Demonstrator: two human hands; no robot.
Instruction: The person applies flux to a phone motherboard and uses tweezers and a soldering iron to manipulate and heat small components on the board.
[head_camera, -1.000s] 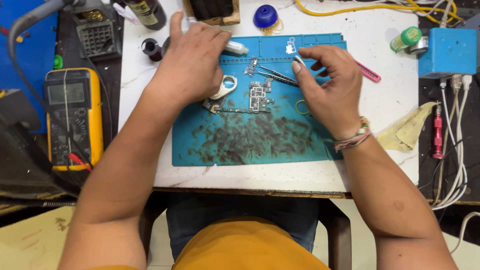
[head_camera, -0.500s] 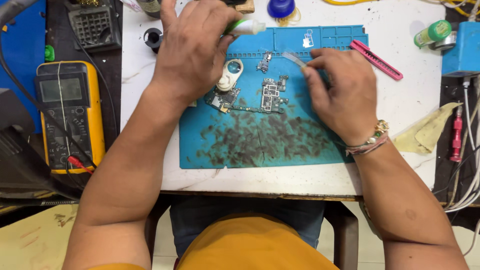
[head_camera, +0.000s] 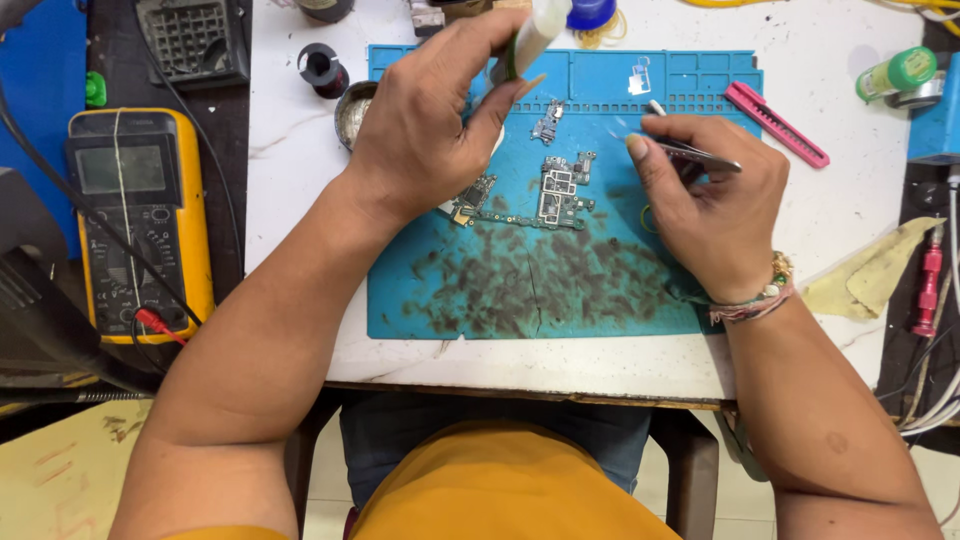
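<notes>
Left hand (head_camera: 425, 140), upper centre of frame, fingers clenched on a white tube (head_camera: 535, 30). Right hand (head_camera: 715, 205), centre-right, fingers grasping metal tweezers (head_camera: 700, 155) above blue mat (head_camera: 600, 290). Circuit board (head_camera: 558, 192) lies on mat between both hands.

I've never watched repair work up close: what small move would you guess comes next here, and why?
Probably lowering the white tube toward the circuit board. The left hand holds the tube raised above the blue mat, the right hand grips tweezers beside the board, and neither tool touches it.
</notes>
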